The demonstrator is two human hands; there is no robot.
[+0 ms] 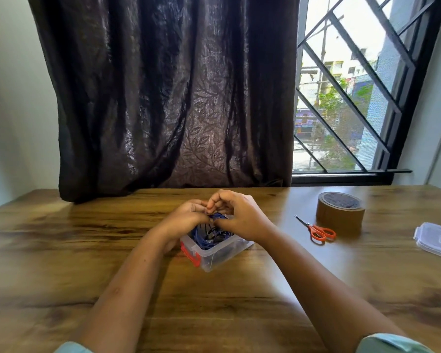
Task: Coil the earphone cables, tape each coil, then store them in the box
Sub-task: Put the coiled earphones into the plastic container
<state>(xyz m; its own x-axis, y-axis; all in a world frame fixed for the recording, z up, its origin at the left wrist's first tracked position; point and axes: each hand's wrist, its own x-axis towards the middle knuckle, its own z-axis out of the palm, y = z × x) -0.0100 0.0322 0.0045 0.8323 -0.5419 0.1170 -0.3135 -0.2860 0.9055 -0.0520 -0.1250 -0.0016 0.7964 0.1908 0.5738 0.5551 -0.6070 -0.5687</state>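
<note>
A clear plastic box with a red latch stood on the wooden counter, holding a tangle of blue earphone cables. Over its far rim the left hand and right hand met, the fingers of both curled and pinching a bunch of those cables. Off to the right lay a clear lid, orange scissors and a brown tape roll.

Dark curtain beside barred window, wooden table.
</note>
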